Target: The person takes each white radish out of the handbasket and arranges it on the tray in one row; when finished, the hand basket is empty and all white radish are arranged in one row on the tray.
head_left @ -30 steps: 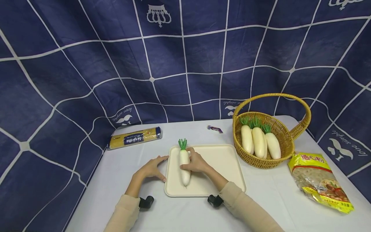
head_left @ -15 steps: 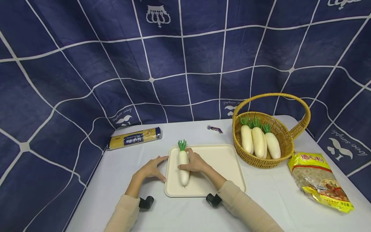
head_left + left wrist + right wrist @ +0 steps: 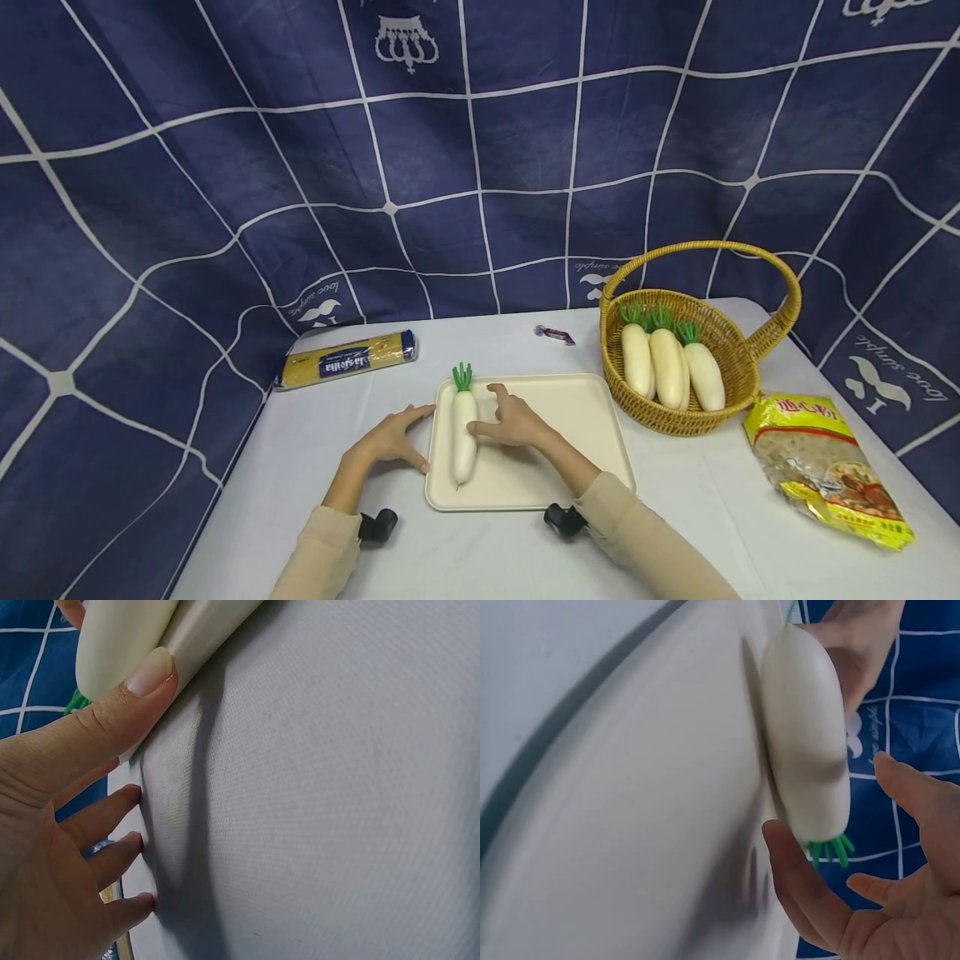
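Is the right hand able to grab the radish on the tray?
Probably yes: the right hand lies open right beside the radish on the tray, with nothing between them.

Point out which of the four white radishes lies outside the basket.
The radish lying on the cream tray, beside the right hand; the other three sit in the wicker basket.

Small candy wrapper too small to read.

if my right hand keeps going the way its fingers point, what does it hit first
Most likely the radish on the tray: the right hand points left at it, fingertips about touching its side.
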The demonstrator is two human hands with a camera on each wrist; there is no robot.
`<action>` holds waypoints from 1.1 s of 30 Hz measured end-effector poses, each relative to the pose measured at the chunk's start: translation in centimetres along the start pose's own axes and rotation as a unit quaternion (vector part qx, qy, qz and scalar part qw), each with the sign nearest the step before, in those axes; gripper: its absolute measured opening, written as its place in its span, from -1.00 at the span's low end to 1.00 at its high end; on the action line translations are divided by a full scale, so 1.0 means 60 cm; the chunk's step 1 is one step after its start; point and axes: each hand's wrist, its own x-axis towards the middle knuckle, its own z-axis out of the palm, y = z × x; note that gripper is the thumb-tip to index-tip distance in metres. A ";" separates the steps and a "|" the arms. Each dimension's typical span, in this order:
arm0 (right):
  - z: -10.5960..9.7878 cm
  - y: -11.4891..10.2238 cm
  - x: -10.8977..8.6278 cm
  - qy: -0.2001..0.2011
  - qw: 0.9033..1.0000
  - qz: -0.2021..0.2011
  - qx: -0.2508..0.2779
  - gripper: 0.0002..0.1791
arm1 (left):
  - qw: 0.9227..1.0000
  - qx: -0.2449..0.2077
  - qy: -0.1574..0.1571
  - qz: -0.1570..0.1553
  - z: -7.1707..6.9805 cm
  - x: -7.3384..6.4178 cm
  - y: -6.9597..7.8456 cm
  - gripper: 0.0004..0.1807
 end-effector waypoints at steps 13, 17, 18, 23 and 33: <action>-0.069 0.017 -0.036 0.022 0.999 0.020 0.029 -0.14 | 1.000 0.002 0.003 0.002 0.000 0.000 -0.001 0.17; -0.105 0.030 -0.051 0.033 0.999 0.007 0.011 -0.16 | 1.000 0.002 0.002 0.002 0.001 -0.001 -0.002 0.17; -0.114 0.033 -0.055 0.036 0.999 0.004 0.007 -0.16 | 1.000 0.002 0.001 0.001 0.001 -0.001 -0.002 0.17; -0.159 0.050 -0.079 0.055 0.998 -0.007 0.000 -0.21 | 1.000 0.003 0.001 0.000 0.002 -0.001 -0.002 0.17; -0.244 0.084 -0.127 0.117 0.993 -0.028 -0.016 -0.31 | 1.000 0.004 0.003 0.002 0.001 0.000 -0.001 0.17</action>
